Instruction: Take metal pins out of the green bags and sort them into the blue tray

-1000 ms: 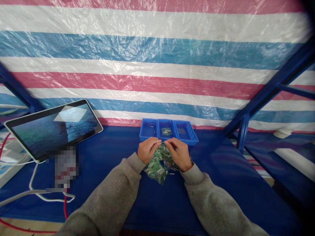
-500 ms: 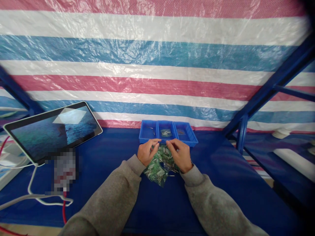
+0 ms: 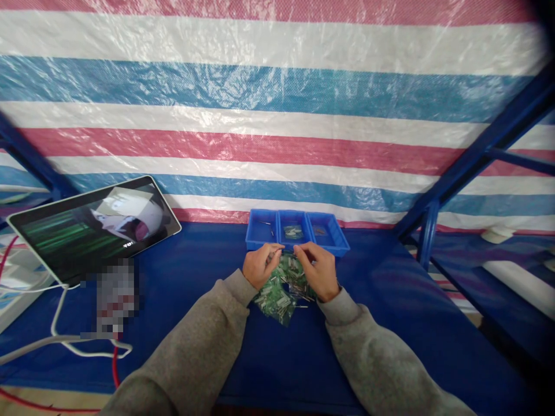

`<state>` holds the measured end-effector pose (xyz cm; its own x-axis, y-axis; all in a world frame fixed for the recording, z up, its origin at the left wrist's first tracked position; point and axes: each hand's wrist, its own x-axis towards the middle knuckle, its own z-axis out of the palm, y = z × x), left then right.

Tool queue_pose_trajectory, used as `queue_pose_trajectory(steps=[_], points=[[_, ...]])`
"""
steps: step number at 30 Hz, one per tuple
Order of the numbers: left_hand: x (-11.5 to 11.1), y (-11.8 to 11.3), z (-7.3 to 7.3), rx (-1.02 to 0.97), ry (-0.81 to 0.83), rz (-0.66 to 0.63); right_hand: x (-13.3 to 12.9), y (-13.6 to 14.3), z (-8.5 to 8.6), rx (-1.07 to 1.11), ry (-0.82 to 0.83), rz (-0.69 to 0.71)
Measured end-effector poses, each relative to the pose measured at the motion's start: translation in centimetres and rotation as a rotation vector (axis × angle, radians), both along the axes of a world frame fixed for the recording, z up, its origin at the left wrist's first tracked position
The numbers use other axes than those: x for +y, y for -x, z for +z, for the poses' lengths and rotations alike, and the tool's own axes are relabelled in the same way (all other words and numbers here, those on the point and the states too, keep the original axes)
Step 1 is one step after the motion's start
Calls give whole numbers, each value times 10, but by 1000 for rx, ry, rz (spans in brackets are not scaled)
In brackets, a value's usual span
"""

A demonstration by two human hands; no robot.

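Note:
My left hand [image 3: 261, 265] and my right hand [image 3: 319, 269] face each other, thumbs and index fingers pinched, just in front of a blue three-compartment tray [image 3: 299, 249]. Whatever sits between the fingertips is too small to make out. Below the hands lies a pile of green-tinted plastic packets [image 3: 277, 299] with many small silvery pins or tubes on and in them. One thin pin [image 3: 302, 306] sticks out at the pile's right. In the tray, the left compartment holds a few thin pins, the middle one pale small pieces [image 3: 293, 232], the right one small brownish pieces [image 3: 319, 231].
A tablet-like screen [image 3: 95, 228] leans at the left, with a blurred-out object [image 3: 116, 297] before it. White and red cables [image 3: 115, 367] run along the left of the blue table [image 3: 277, 370]. A striped plastic sheet [image 3: 277, 138] hangs behind; blue metal posts [image 3: 427, 234] stand at the right.
Both hands keep their pinch, with the fingers shifting only slightly. The picture on the screen has changed, and the whole view has moved a little.

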<state>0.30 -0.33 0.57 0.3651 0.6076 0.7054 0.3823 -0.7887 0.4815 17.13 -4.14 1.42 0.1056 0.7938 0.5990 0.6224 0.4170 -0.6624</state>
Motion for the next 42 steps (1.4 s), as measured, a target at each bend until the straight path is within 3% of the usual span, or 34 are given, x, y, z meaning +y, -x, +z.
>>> queue_pose_trajectory(steps=[13,20,31,37,42], points=[[1,0,0,82,-118,125,-1,-1,0,-17,15,-7],[3,0,-1,52,-229,57,-1,-1,-1,-15,5,-9],[7,3,-2,-4,-178,-11,-1,-1,3,-12,-7,-12],[6,1,-5,0,-114,68,-1,-1,1,-11,-2,-6],[6,1,-6,2,-92,123,-1,0,1,-34,9,87]])
